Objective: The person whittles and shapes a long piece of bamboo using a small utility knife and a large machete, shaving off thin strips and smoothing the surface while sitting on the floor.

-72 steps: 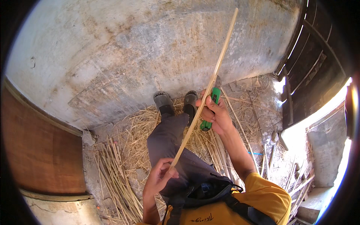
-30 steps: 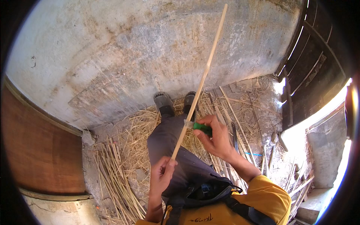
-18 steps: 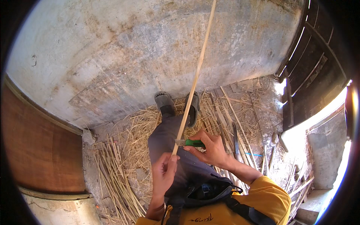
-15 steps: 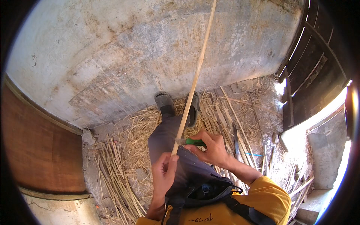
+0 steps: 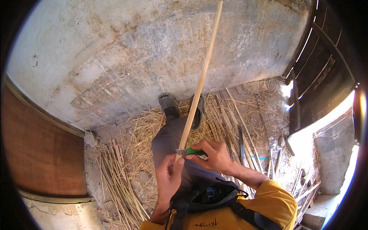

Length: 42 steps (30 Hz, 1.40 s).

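Left hand [image 5: 168, 175] pinching pale strip [image 5: 199, 86]; right hand [image 5: 214, 156] clamped on green-handled knife [image 5: 194, 152].

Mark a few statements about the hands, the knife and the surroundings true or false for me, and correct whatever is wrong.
1. The left hand holds the lower end of a bamboo strip. True.
2. The knife is in the left hand. False: the right hand grips the green utility knife.
3. The blade is well clear of the strip. False: the blade lies across it, close to the left hand.
4. A bundle of thin sticks lies on the floor, left of the legs. True.
5. The shirt is blue. False: the shirt is yellow.
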Each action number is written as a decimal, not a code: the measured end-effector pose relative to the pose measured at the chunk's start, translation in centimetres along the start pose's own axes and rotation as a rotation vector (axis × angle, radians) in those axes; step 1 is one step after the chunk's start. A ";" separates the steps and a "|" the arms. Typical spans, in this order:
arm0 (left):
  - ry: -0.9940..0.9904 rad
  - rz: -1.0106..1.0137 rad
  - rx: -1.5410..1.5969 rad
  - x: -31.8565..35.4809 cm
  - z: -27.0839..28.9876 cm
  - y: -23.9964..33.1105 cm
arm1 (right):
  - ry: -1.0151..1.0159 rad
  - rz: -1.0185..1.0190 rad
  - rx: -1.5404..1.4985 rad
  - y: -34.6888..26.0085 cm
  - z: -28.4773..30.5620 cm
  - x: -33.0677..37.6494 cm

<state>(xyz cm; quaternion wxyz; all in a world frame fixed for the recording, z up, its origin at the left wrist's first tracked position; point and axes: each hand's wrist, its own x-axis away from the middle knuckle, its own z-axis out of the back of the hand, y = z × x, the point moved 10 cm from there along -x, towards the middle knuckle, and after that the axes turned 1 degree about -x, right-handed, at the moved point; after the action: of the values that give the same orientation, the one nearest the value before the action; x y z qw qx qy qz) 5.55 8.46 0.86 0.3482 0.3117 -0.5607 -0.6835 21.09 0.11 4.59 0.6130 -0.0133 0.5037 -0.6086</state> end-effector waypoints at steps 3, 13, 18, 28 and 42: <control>-0.009 0.017 0.039 0.0 -0.1 -0.2 | -0.013 -0.003 0.007 -0.5 0.2 -0.1; -0.029 0.055 0.025 0.3 -0.2 -0.7 | 0.070 -0.022 -0.008 0.6 1.2 -0.2; -0.030 0.003 -0.054 0.4 -0.1 -0.3 | 0.059 -0.070 0.010 0.9 1.8 -0.5; -0.001 0.033 -0.076 1.0 0.2 -0.2 | 0.088 -0.058 0.014 1.7 2.8 -1.2; -0.005 -0.004 -0.187 1.6 0.7 -0.3 | 0.129 -0.093 0.003 2.7 3.3 -1.8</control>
<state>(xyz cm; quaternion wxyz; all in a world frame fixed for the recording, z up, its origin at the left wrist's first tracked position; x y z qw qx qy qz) 4.07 7.54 0.66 0.3731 0.2773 -0.4948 -0.7342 25.61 0.19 5.61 0.5506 0.0034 0.5400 -0.6366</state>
